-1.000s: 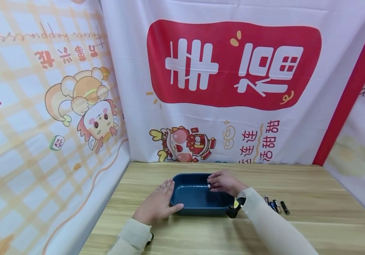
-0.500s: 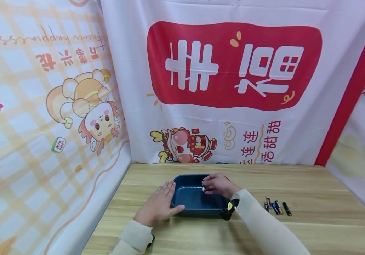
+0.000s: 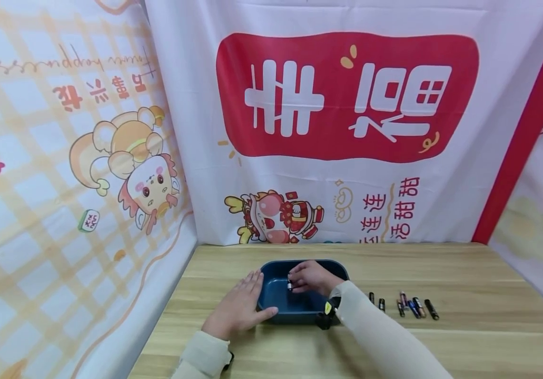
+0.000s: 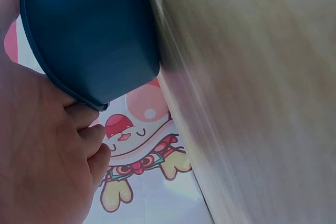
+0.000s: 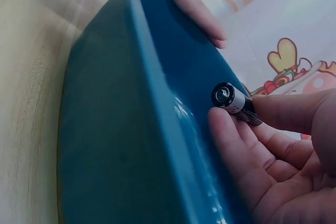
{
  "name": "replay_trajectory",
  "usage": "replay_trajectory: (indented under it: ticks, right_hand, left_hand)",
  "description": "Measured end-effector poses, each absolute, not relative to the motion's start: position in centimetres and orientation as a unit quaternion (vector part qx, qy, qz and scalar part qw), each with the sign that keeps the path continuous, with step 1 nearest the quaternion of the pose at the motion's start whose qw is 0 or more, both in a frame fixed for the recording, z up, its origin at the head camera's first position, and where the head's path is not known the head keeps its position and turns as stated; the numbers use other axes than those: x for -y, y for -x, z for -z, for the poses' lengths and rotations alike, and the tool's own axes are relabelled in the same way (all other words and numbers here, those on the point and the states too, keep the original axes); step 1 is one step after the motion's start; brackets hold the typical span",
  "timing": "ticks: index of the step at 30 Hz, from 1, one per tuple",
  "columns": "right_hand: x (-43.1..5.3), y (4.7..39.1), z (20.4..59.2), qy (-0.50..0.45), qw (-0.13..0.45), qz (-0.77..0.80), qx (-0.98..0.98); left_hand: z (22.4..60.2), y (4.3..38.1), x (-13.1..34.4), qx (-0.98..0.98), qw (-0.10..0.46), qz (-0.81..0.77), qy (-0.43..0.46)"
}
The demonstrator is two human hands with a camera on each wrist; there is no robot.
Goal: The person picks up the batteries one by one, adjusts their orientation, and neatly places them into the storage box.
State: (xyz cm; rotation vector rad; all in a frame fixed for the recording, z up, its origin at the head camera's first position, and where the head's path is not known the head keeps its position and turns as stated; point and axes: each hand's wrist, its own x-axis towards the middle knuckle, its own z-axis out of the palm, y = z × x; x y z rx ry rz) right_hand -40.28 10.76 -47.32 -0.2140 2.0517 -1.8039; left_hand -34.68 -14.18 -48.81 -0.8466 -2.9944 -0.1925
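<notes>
A dark blue rectangular box [image 3: 271, 316] with low walls stands on the wooden table. My left hand [image 3: 238, 305] rests against its left end, fingers stretched along the rim and thumb spread over the near side. The left wrist view shows that hand [image 4: 47, 150] at the box rim [image 4: 39, 59]. Over the inside of the box, my right hand [image 3: 313, 278] pinches a small black-and-silver battery [image 5: 236, 103] between thumb and fingers. One round end of the battery faces the right wrist camera. The battery appears held above the box floor.
Several loose batteries lie on the table to the right of the box, among them a black one [image 3: 431, 309] and a blue one [image 3: 413, 309]. Printed cloths hang behind the table [image 3: 480, 284] and along its left side.
My right hand has moved left, farther over the box, with the battery still pinched. Its shift uncovers more batteries on the table. The left hand stays at the box's left end.
</notes>
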Motion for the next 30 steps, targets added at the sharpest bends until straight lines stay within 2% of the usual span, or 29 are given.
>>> replay_trajectory:
  ticks: [30]
  right_hand:
    - [-5.3,41.4,48.1,0.046,0.227,0.597,-0.768]
  left_hand:
    - [49.0,34.8,14.6,0.956,0.027,0.062,0.286]
